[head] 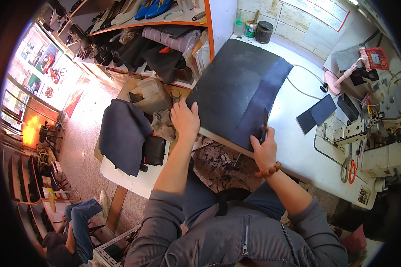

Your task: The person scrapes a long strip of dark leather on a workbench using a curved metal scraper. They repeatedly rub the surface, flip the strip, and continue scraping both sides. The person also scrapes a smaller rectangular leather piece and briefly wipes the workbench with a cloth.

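Note:
A large black board [229,83] lies on the white table before me, its near edge jutting over my lap. Along its right side is a strip of dark blue leather or cloth [265,96] with a rough outer edge. My right hand [265,148] grips a slim dark tool [264,121], perhaps a knife or marker, upright over the strip's near end; its tip is hard to make out. With fingers spread, my left hand [186,118] rests at the board's left corner, holding nothing that shows.
At right stand a sewing machine [384,140], orange-handled scissors [351,170] and a pink lamp [334,83]. Jars [264,32] line the wall. To the left, a dark leather piece [123,133] lies beside a plastic bin [150,93]. A seated person [77,227] is at lower left.

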`<state>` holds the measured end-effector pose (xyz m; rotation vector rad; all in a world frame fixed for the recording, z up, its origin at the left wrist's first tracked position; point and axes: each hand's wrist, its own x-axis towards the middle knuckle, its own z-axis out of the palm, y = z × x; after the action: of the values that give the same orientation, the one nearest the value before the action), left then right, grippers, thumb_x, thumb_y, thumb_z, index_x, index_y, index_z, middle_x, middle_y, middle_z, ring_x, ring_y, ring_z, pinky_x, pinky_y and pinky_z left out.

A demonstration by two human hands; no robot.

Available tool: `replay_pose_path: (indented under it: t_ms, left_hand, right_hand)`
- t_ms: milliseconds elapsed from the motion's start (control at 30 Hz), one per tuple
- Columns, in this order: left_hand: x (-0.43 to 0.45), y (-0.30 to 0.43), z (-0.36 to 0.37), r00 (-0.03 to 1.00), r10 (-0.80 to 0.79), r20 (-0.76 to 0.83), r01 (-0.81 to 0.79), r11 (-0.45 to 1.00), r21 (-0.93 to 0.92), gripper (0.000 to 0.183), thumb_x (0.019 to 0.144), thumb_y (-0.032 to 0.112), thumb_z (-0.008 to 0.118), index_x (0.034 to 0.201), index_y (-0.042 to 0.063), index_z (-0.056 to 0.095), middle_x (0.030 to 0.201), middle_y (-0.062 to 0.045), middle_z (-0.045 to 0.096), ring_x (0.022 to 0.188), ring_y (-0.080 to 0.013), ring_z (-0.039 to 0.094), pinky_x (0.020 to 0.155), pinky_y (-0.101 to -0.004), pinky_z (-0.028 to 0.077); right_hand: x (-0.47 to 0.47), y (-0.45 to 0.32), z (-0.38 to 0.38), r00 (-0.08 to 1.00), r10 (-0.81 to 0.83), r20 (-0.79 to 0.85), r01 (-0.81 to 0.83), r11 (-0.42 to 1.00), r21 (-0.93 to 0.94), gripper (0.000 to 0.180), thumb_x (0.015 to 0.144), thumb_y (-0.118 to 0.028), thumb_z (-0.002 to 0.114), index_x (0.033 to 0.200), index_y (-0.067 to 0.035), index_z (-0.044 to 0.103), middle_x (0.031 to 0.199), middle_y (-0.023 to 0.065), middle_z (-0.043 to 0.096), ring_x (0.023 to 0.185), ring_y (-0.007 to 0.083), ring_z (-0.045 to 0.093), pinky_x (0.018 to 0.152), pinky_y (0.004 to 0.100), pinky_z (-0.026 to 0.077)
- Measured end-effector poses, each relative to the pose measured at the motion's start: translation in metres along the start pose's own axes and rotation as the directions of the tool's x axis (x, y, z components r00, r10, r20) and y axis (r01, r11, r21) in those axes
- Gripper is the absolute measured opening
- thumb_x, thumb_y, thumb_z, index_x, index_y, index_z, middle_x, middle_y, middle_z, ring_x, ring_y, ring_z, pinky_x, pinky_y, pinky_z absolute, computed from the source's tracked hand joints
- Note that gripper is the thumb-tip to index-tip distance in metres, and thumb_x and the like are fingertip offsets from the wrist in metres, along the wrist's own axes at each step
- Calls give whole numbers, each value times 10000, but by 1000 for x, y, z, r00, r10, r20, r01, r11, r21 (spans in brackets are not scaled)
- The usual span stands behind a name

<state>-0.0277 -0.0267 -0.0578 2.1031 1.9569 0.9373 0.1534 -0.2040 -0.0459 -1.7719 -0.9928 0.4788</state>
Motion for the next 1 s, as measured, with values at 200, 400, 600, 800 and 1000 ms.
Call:
replay_pose_path:
  t_ms: [200,400,600,800,1000]
  left_hand:
    - [-48,-11,-6,993,33,-111,-37,999,-33,489,807,266,639,1215,44,488,1087,-167,513,1026,-363,472,866,-464,378]
    - [-94,8,-29,977,-84,-196,-19,881,-472,549,769,100,672,1244,-22,427,1198,-201,439,1138,-373,390,990,-427,293]
    - [-196,45,-35,814,-68,577,562,349,-750,269,852,157,649,1036,-17,556,947,-61,561,845,-136,517,771,-271,419]
    - [-189,75,-18,480,29,877,876,22,-481,239,892,247,631,835,15,627,778,-13,611,726,-70,513,640,-209,389]
    - [-186,81,-23,620,-53,783,770,-154,-620,187,943,243,540,863,82,590,773,13,600,672,-71,535,649,-236,434]
  right_hand:
    - [-19,13,-18,998,57,35,-57,998,13,436,805,-69,647,1192,8,461,1049,173,597,932,256,598,809,336,471]
    - [-19,10,-33,994,76,75,-79,997,29,437,797,-104,671,1180,-23,476,922,101,588,791,172,546,736,301,456]
    - [8,6,-50,957,-284,56,290,943,-165,534,790,-97,666,1271,-41,441,1229,141,568,1054,313,592,863,338,478]
    - [19,-5,-37,916,-339,217,400,823,-403,540,771,-119,691,1255,-47,464,1166,100,599,875,311,628,717,350,516]
    - [2,-18,-46,878,-397,267,478,747,-463,463,837,-188,627,1253,-48,480,957,110,611,737,313,624,578,379,499]
